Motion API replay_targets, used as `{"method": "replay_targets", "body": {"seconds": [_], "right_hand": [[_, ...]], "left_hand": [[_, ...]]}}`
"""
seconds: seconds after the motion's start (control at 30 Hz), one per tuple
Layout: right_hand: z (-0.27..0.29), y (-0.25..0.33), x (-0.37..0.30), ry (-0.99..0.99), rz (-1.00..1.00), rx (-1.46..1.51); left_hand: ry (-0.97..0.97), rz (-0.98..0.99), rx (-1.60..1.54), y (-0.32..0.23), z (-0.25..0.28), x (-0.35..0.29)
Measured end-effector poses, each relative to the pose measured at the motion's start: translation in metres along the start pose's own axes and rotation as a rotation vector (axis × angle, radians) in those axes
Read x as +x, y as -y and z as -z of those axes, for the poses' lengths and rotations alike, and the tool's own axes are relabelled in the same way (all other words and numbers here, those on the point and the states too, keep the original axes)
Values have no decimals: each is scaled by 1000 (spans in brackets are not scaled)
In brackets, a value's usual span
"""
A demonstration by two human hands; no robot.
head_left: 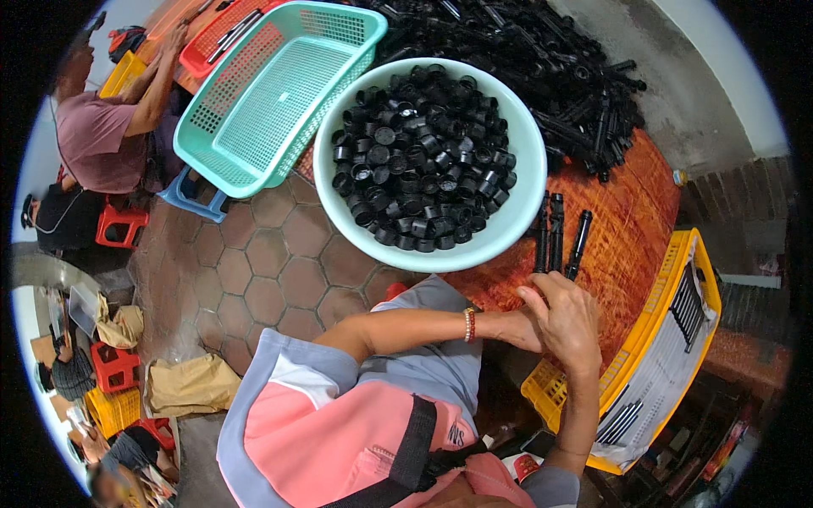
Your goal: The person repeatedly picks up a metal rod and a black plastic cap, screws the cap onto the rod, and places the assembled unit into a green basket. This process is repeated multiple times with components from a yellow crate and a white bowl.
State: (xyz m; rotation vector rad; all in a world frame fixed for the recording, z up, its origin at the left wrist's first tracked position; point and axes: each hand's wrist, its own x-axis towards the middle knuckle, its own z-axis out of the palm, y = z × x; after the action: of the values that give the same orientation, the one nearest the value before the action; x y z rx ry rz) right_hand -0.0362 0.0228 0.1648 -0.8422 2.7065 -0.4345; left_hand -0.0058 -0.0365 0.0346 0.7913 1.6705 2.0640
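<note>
My left hand (515, 328) reaches to the right with a beaded bracelet (470, 325) on its wrist. Its fingers pass out of sight beneath my right hand (566, 317). That right hand is closed, thumb and fingers curled downward over the reddish-brown table edge; what lies inside the grip is hidden. Just beyond its knuckles are several slim black tubes (555, 233), side by side, and one separate black tube (579, 244) a little to the right. Left of them stands a pale round basin (327, 182) filled with short black caps (419, 161).
A large heap of black tubes (584, 93) covers the table's far side. A turquoise basket (190, 135) stands at the upper left. On the right, a yellow crate (631, 356) holds black rods on white sheeting. At far left a co-worker (102, 144) sits working.
</note>
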Motion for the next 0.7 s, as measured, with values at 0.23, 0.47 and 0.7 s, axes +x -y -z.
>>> {"method": "replay_targets", "body": {"seconds": [0.23, 0.47, 0.7], "right_hand": [[-8, 1, -6, -57, -9, 17], [-21, -5, -14, -279, -54, -77], [-9, -42, -16, -34, -76, 579]], "left_hand": [[-172, -109, 97, 16, -16, -8], [-531, -69, 323, 22, -41, -2], [-231, -51, 159, 26, -19, 9]]}}
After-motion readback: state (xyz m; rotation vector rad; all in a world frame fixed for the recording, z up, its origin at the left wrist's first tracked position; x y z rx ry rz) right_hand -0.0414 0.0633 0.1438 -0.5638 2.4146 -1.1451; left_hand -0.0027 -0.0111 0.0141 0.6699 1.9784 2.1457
